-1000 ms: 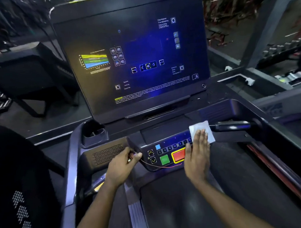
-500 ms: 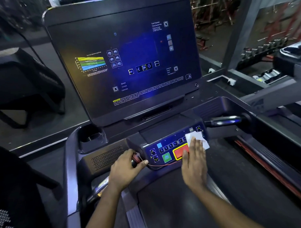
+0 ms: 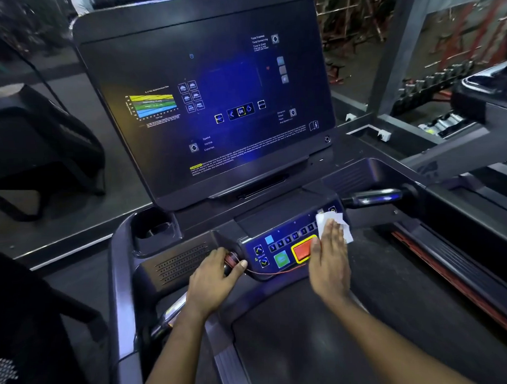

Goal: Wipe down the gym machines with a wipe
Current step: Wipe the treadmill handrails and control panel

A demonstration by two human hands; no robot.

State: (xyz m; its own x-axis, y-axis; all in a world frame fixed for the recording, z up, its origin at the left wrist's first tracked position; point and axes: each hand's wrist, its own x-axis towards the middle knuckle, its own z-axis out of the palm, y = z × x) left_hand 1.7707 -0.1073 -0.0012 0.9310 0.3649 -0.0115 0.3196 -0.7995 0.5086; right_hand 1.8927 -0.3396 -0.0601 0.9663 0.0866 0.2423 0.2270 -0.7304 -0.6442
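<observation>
Head view.
A: Where is the crumpled white wipe (image 3: 338, 227) found?
B: It is pressed flat against the right end of the dark, button-studded control panel (image 3: 280, 244) of the black treadmill (image 3: 295, 348), under the straight fingers of the right hand (image 3: 329, 264). Nothing is gripped; the fingers are laid together. The yellow-rimmed red button (image 3: 301, 250) is partly covered by the thumb side of that hand.
A: And the left hand (image 3: 215, 279)?
B: It is curled around a small dark knob (image 3: 230, 260) at the panel's left edge. From there a thin red cord (image 3: 278, 273) is trailed below a square green button (image 3: 281, 259). Above, a large glossy dark screen (image 3: 215, 107) is lit with icons.
</observation>
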